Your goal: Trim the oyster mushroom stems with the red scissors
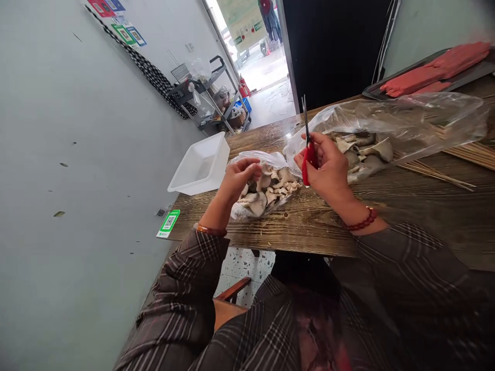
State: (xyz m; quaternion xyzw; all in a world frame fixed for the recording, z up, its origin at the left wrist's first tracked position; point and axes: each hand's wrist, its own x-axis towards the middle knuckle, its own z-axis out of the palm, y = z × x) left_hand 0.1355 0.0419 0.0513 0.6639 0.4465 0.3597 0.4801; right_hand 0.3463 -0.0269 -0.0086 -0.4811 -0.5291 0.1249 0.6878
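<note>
My right hand (327, 165) is closed around the red handles of a pair of scissors (309, 157), whose narrow blades point upward and lie close together. Fingers curled into a pinch, my left hand (240, 179) is over an open plastic bag of oyster mushrooms (256, 203). A pale mushroom (263, 180) meets its fingertips, and the grip itself is partly hidden. Cut mushroom pieces (284, 191) lie at the bag's right side. Behind my right hand, a larger clear bag (410, 121) holds more grey oyster mushrooms (371, 149).
A white plastic tub (201, 165) stands at the table's left end, near a green QR card (169, 222). Wooden skewers (436, 172) lie on the right, partly under the bag. Behind them sits a black tray (371, 93) with red packs (429, 72). A wall borders the left.
</note>
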